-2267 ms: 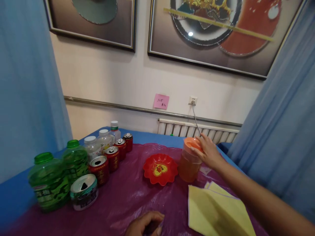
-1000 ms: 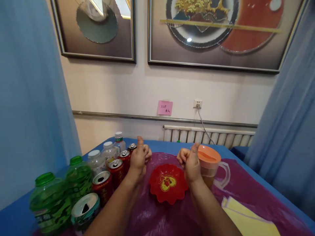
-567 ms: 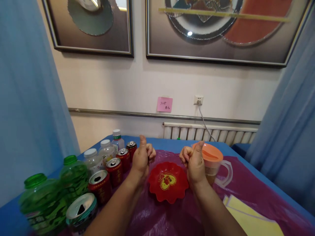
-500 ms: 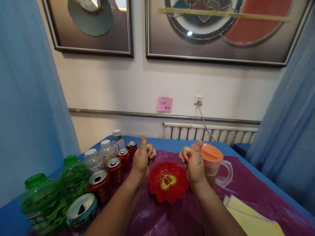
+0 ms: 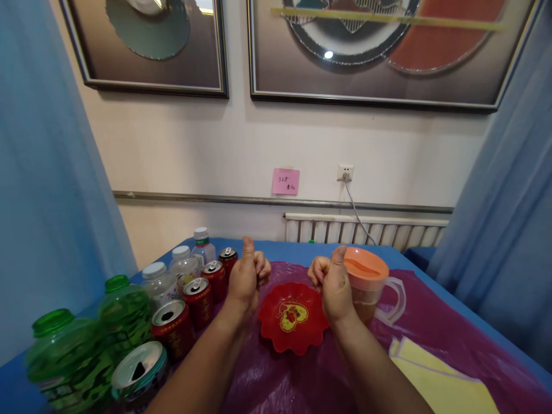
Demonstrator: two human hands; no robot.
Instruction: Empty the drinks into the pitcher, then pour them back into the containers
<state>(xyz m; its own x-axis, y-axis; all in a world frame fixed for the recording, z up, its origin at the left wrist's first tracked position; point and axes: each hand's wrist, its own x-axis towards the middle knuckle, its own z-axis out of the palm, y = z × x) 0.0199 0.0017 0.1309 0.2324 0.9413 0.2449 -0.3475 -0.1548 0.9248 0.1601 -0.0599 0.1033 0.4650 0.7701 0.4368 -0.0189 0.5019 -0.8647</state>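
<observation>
My left hand (image 5: pixel 246 277) is raised in a fist with the thumb pointing up, nothing visible in it. It is nearest the red drink cans (image 5: pixel 214 280) on its left. My right hand (image 5: pixel 336 283) makes the same thumb-up fist, in front of the clear pitcher (image 5: pixel 366 300) with an orange lid (image 5: pixel 366 264), hiding part of it. Between and below both hands lies a red scalloped plate (image 5: pixel 271 333) with a yellow heart design in its middle. Neither hand appears to grip anything.
On the left stand green bottles (image 5: pixel 69 356), white-capped clear bottles (image 5: pixel 159 284) and a teal-rimmed can (image 5: pixel 140 371). A folded yellow cloth (image 5: pixel 440 376) lies at the right on purple plastic sheeting (image 5: pixel 435 310) over a blue-covered table. Blue curtains (image 5: pixel 495 190) hang at both sides.
The view has shifted slightly, so the objects sit a little farther left. Both hands keep their thumb-up fists, and the right one appears slightly closer to the left.
</observation>
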